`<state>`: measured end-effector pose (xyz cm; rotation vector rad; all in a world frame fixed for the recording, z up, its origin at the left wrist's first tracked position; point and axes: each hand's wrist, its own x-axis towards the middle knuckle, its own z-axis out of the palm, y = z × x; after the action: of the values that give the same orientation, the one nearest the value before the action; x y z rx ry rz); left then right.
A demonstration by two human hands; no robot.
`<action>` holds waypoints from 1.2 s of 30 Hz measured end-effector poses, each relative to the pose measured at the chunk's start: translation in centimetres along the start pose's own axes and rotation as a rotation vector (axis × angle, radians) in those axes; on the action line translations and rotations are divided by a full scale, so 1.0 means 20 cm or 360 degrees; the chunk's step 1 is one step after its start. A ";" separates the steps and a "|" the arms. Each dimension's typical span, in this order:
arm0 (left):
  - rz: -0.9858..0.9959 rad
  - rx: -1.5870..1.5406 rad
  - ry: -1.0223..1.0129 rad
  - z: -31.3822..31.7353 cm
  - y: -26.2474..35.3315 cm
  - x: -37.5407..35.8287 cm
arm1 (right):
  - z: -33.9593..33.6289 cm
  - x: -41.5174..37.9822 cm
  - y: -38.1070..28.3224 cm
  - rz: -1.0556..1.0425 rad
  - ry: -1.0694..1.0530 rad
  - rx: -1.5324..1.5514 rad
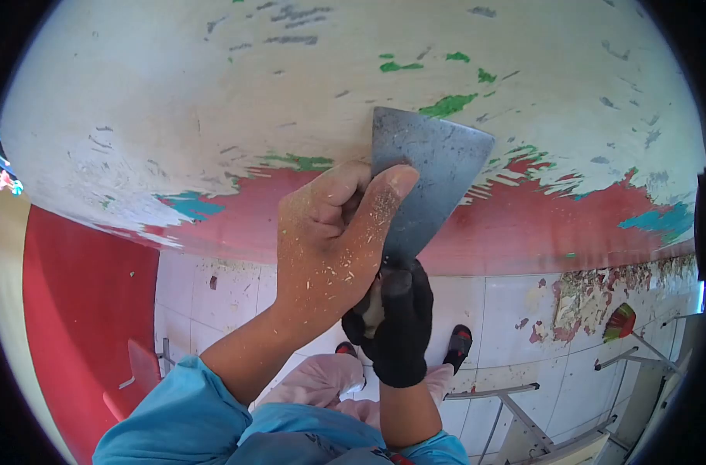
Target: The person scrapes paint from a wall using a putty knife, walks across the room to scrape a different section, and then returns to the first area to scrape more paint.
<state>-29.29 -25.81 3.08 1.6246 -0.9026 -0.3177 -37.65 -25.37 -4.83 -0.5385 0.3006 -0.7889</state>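
Note:
A wide steel paint scraper (430,167) is held up against the wall (291,108), its broad edge by a green paint patch (448,105). My left hand (329,232), bare and dotted with paint flakes, grips the blade's left side with the thumb laid along the metal. Below it, my right hand (399,325), in a black glove, is wrapped round the scraper's handle, which is mostly hidden. Red paint (523,221) covers the lower band of wall, with ragged green and blue edges. Higher up, the surface is cream with grey scrape marks.
Paint chips (578,302) litter the white tiled floor (516,298) along the wall's foot at right. A broom (620,322) and metal-legged furniture (516,415) stand at lower right. A red chair (136,380) is at lower left, near a red wall (89,302).

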 end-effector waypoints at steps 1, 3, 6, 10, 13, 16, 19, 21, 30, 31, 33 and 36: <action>-0.0009 0.0004 0.0002 -0.02 -0.01 0.00 | 0.00 -0.01 0.01 0.0009 0.0004 0.0002; 0.0221 0.0170 -0.0084 -0.04 -0.01 0.03 | 0.00 0.01 0.03 -0.0004 -0.0023 0.0035; 0.0117 -0.0403 -0.0013 0.02 0.13 0.09 | 0.10 0.06 -0.07 -0.0136 -0.0123 0.0046; 0.0235 0.0361 -0.0099 -0.06 0.04 0.04 | 0.05 -0.01 0.05 -0.0028 0.0033 0.0139; 0.0239 0.0204 -0.0064 -0.02 0.04 0.07 | 0.06 0.02 0.00 -0.0056 -0.0039 0.0189; 0.0211 0.0263 -0.0087 -0.02 0.02 0.04 | 0.05 0.01 0.02 -0.0025 -0.0012 0.0205; 0.0232 0.0429 -0.0077 -0.03 0.03 0.05 | 0.01 -0.01 0.05 0.0087 -0.0028 0.0295; 0.0111 0.0388 -0.0043 -0.03 0.01 0.02 | 0.03 -0.01 0.01 0.0156 0.0034 0.0188; 0.0085 -0.0014 0.0051 0.02 -0.06 0.02 | 0.01 -0.01 -0.01 0.0038 0.0098 -0.0126; -0.0038 -0.0045 0.0045 0.01 -0.07 0.00 | 0.01 -0.01 0.00 -0.0094 0.0055 -0.0240; -0.0145 -0.0083 0.0042 -0.02 -0.10 -0.04 | -0.03 -0.08 0.01 0.0114 0.0100 -0.0236; -0.0466 -0.0510 -0.0061 -0.05 -0.22 -0.09 | -0.05 -0.17 -0.07 0.0187 0.0148 -0.0475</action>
<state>-28.22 -23.71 -1.13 1.4520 -0.6034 -0.6647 -41.12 -24.05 -4.70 -0.7581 0.5360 -0.6595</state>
